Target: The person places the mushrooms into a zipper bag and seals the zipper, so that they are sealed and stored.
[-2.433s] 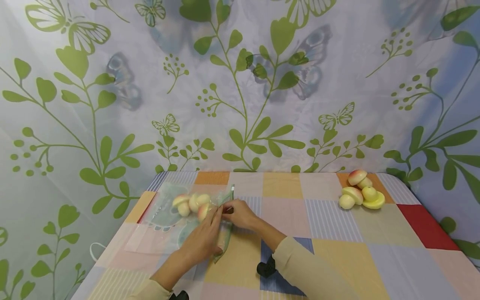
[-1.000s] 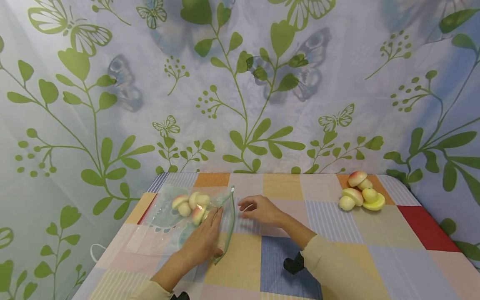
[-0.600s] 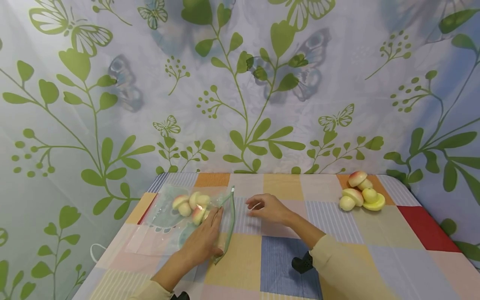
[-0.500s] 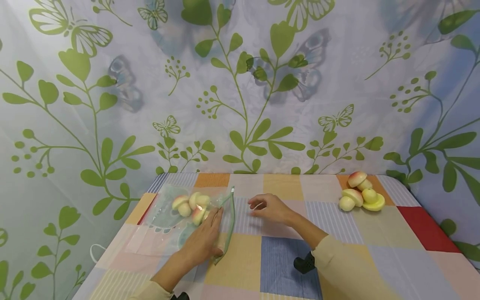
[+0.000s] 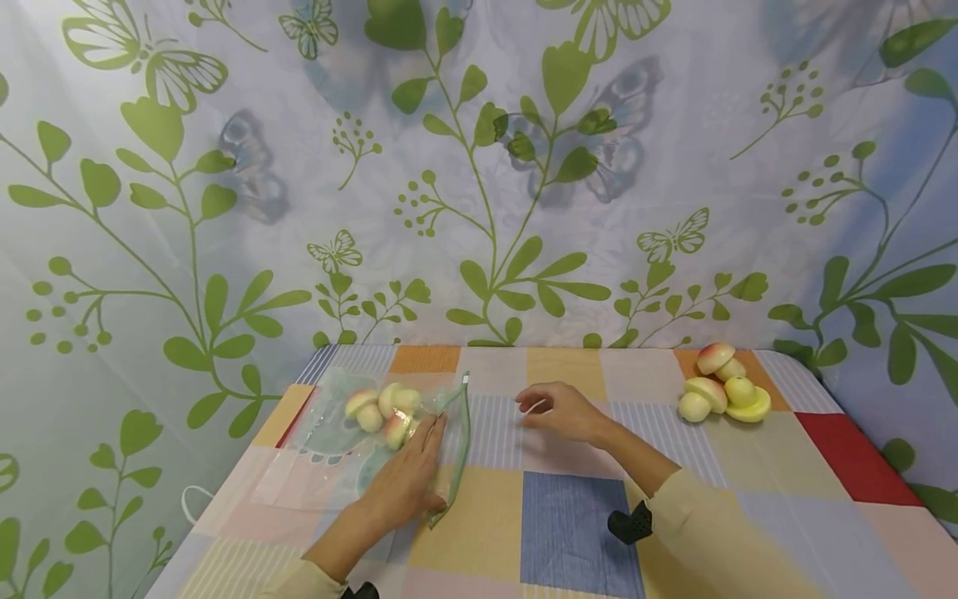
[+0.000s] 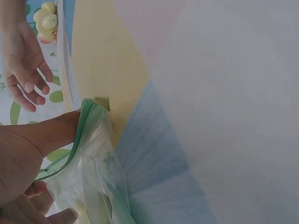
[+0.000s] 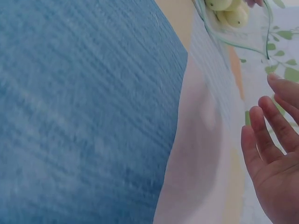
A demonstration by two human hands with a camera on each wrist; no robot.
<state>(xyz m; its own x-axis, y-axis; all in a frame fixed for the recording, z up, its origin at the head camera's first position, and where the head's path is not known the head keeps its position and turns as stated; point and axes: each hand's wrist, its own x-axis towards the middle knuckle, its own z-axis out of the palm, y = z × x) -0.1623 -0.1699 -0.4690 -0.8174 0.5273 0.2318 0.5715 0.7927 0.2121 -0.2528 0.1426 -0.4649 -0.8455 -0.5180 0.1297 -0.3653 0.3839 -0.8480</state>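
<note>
A clear zip bag (image 5: 340,466) with a green zip edge lies at the left of the table, with three toy mushrooms (image 5: 362,409) inside. My left hand (image 5: 404,482) holds the bag beside its mouth. In the left wrist view its thumb passes behind the green zip edge (image 6: 84,126) while the other fingers lie lower against the film. My right hand (image 5: 565,412) hovers right of the bag, fingers loosely bent and holding nothing; in the right wrist view its fingers (image 7: 266,135) are spread apart.
Three more toy mushrooms (image 5: 722,391) sit grouped at the back right of the table. The table has a patchwork cloth (image 5: 584,532). A leaf-and-butterfly curtain (image 5: 479,166) hangs behind the table, and a white cord loop (image 5: 187,503) shows by the left edge.
My right hand has drawn away from the bag's mouth to the right. The mushroom by the mouth now lies a little deeper in the bag. My left hand has stayed at the bag.
</note>
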